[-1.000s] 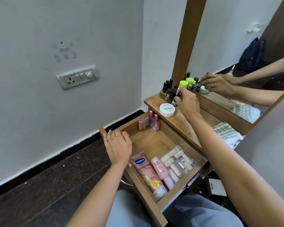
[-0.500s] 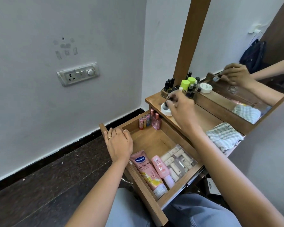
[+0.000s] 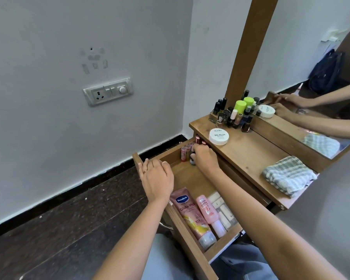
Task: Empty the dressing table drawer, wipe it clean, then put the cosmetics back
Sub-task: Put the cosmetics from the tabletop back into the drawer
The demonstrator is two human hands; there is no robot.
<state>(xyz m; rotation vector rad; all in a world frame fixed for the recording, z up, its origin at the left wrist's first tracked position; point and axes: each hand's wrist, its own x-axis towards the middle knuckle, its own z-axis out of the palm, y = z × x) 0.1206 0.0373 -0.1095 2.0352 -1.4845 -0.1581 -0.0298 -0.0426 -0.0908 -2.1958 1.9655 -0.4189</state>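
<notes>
Pale-walled corner with switch plate (image 3: 108,91); wooden dressing table (image 3: 251,156) backed by mirror (image 3: 311,67), drawer (image 3: 187,178) pulled out.

Left hand (image 3: 157,178) laid flat on the drawer's front edge, fingers straight and close together, holding nothing.

Right hand (image 3: 204,158) reaching into the drawer's far corner, fingers curled round small nail polish bottle (image 3: 192,159), upright, just beside upright lip balm sticks (image 3: 185,152). Set down or lifted: cannot tell.

Near end of drawer: Vaseline tube (image 3: 192,215), pink lotion bottle (image 3: 207,213) and clear pouch of pale tubes (image 3: 220,209), lying side by side.

On the tabletop: cluster of nail polish bottles (image 3: 232,118) against the mirror, white jar labelled NAIL POLISH (image 3: 219,136) near them, folded checked cloth (image 3: 289,174) well apart.
</notes>
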